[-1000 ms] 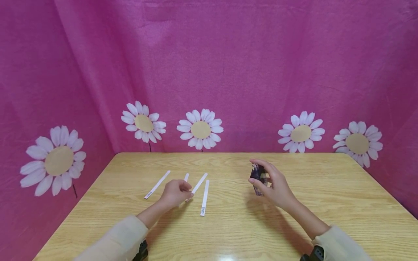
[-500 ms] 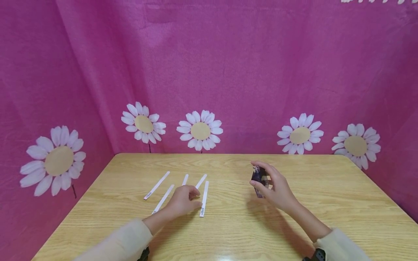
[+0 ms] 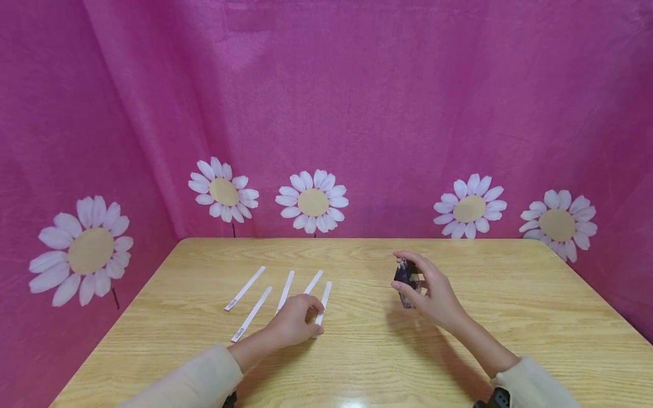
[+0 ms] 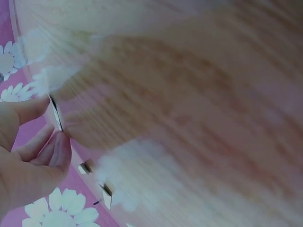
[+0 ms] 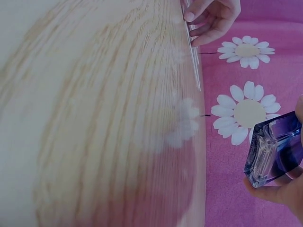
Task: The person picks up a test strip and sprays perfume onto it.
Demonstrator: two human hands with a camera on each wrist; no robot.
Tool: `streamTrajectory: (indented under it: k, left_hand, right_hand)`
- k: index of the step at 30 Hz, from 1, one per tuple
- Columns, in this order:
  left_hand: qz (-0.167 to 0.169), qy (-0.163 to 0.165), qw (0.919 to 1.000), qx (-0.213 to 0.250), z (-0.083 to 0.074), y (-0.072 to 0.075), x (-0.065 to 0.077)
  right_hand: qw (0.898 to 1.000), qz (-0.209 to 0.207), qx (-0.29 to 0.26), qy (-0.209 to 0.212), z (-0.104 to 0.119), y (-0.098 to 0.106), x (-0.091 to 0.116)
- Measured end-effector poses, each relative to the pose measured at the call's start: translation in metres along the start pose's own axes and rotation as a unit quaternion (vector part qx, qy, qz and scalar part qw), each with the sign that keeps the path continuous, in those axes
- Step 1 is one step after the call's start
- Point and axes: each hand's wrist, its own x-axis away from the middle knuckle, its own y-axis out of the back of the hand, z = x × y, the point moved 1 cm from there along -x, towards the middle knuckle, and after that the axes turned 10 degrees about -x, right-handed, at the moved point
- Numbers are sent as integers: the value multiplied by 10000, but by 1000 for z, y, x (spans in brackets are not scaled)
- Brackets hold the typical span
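In the head view my left hand (image 3: 295, 322) is at the rightmost white perfume test strip (image 3: 326, 294), thumb and fingers at its lower, printed end. The left wrist view shows that test strip (image 4: 55, 112) edge-on, pinched between the thumb and fingertips. My right hand (image 3: 433, 289) grips a perfume bottle (image 3: 406, 277) above the right half of the table, its thumb and fingers around the sides. Dark purple glass and a thick clear base of the bottle (image 5: 274, 146) show in the right wrist view.
Several more white strips lie slanted on the wooden table (image 3: 357, 351): a far-left strip (image 3: 246, 288), a near-left strip (image 3: 252, 314), a middle strip (image 3: 287, 288) and one strip (image 3: 314, 281) partly behind the left hand. A pink flowered curtain (image 3: 357, 113) hangs behind the table.
My left hand has let go of a strip at the left and moved right to the rightmost strip, whose angle has shifted slightly. The right hand with the perfume bottle has barely moved.
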Motion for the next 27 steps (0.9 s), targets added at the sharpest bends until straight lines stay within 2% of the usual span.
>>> streamTrajectory:
  k: [9,12,21,27]
  left_hand:
    - [319,-523,9974,377,-2,-1,0]
    - [392,-595,9965,444,-3,-1,1]
    - [315,-419,9968,605,-1,4,6]
    - [307,-224,9921,1196,3,5,3]
  right_hand:
    - [10000,59,20,44,1,0,0]
    - [9999,81,71,52,1,1,1]
    - [9997,77,239,18,1,6,7]
    - [9994,47,339,65,-1,8,9]
